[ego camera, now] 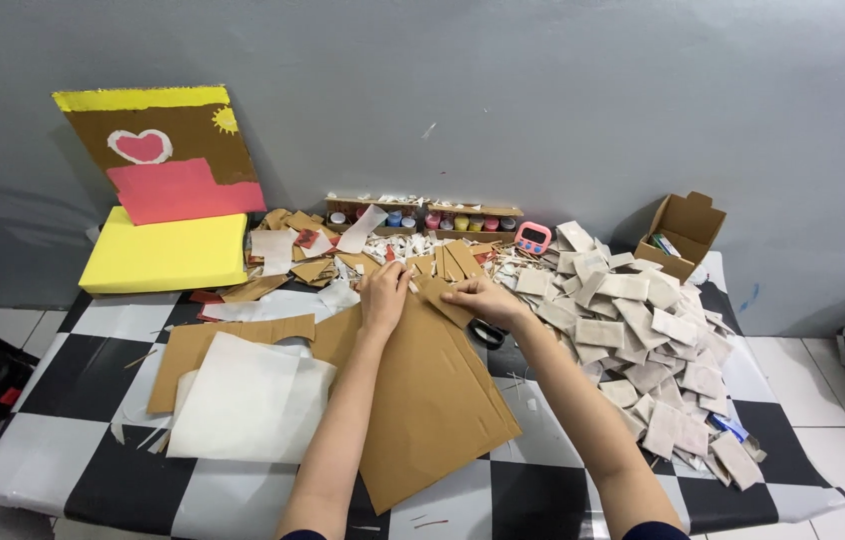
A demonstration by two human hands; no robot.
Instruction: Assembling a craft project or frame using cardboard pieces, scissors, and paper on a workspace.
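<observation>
Large brown cardboard sheet lies flat on the checkered tablecloth, near centre, its far end up by the scrap heap and one near corner reaching toward the front table edge. At that far end a narrow cardboard strip sits on or just above the sheet; whether it is a separate piece or a torn flap, cannot tell. Left hand curled over the sheet's top edge beside the strip, fingers bent down, pinching or pressing there. Right hand closed lightly on the strip's right end, thumb and fingers gripping. Judgement: sheet looks light and stiff, will crease along its score lines rather than drape, not slippery, not fragile but edges tear; best held at an edge with flat fingers, near the line being worked. Black scissors partly hidden under the right wrist, touching the sheet's right edge. Left of the sheet, white paper sheets overlap another cardboard piece. Right, a big heap of greyish card rectangles. Behind the hands, mixed cardboard scraps, a row of small paint pots in a tray, a pink timer, an open small box. Far left, a yellow block with a painted board bearing a heart leaning on the grey wall.
</observation>
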